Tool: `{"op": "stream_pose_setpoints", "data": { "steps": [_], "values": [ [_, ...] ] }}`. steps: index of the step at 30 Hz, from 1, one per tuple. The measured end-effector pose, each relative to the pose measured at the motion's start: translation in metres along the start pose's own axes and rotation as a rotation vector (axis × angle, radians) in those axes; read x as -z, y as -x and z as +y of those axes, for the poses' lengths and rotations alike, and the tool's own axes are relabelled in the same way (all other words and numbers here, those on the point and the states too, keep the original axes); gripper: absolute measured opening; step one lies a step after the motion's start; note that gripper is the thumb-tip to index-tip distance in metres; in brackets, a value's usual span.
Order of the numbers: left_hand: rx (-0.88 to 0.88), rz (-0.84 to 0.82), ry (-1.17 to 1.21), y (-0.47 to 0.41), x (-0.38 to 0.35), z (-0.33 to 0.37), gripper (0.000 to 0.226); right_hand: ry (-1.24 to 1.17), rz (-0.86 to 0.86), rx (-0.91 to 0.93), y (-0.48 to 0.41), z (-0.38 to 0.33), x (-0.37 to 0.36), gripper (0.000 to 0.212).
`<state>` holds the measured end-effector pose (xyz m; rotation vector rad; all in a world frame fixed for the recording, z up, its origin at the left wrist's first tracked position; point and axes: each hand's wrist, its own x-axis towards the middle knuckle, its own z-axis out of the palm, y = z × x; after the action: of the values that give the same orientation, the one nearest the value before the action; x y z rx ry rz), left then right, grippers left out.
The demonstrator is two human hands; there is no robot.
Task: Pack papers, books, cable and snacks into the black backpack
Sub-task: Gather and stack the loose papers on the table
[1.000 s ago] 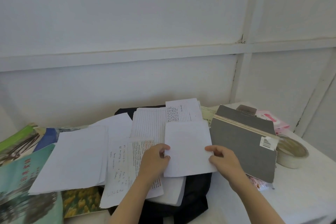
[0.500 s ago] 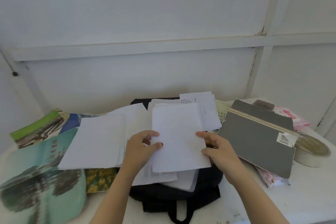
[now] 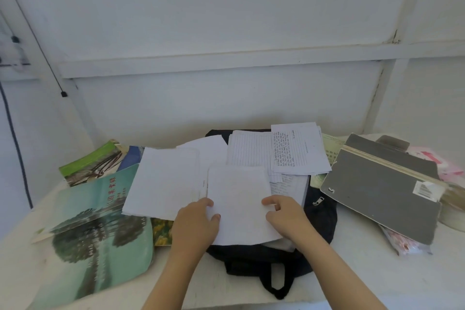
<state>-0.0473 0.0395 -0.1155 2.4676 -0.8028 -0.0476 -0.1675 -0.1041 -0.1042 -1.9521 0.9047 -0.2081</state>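
Head view — a blank sheet [image 3: 236, 199] is pinched at its 2 side edges by the left hand [image 3: 196, 225] and the right hand [image 3: 288, 218], over the black backpack [image 3: 323, 219].

Single wide-angle view, worn on the head. Looks forward and down across the white table [image 3: 352, 272] toward the white panelled wall [image 3: 226, 20] filling the upper half. Sits close above the near table edge: takes in both forearms [image 3: 171, 284] cut off by the bottom edge, with left hand [image 3: 196, 224] and right hand [image 3: 289, 219] holding a white sheet [image 3: 239, 204] over the black backpack [image 3: 319, 216] at lower centre
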Motion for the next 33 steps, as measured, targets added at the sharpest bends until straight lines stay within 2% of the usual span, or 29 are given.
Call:
{"op": "stream_pose_setpoints", "data": {
  "steps": [7,11,15,19,23,25,28,33],
  "values": [
    [0.145,-0.044,0.257,0.004,0.003,-0.002,0.044,0.002,-0.022,-0.029,-0.002,-0.012,-0.002,0.033],
    [0.163,-0.019,0.413,0.002,0.008,-0.002,0.042,0.007,0.002,-0.015,0.001,-0.014,-0.006,0.032],
    [0.249,-0.041,0.637,-0.001,0.019,0.004,0.047,-0.037,0.014,-0.015,0.003,-0.011,-0.009,0.030],
    [0.315,-0.039,0.838,-0.003,0.028,0.011,0.040,-0.108,0.016,-0.018,0.002,-0.010,-0.007,0.027],
    [0.393,-0.062,1.054,-0.005,0.030,0.014,0.037,-0.247,0.034,-0.099,0.002,-0.009,-0.005,0.020],
    [0.417,-0.082,1.094,-0.005,0.030,0.015,0.038,-0.415,-0.001,-0.145,0.003,-0.010,-0.002,0.019],
    [0.422,-0.102,1.116,-0.005,0.030,0.017,0.039,-0.677,-0.039,-0.159,0.005,-0.008,0.006,0.031],
    [0.398,-0.197,1.175,-0.001,0.027,0.020,0.036,-0.774,0.058,-0.058,0.006,0.000,0.015,0.045]
  ]
}}
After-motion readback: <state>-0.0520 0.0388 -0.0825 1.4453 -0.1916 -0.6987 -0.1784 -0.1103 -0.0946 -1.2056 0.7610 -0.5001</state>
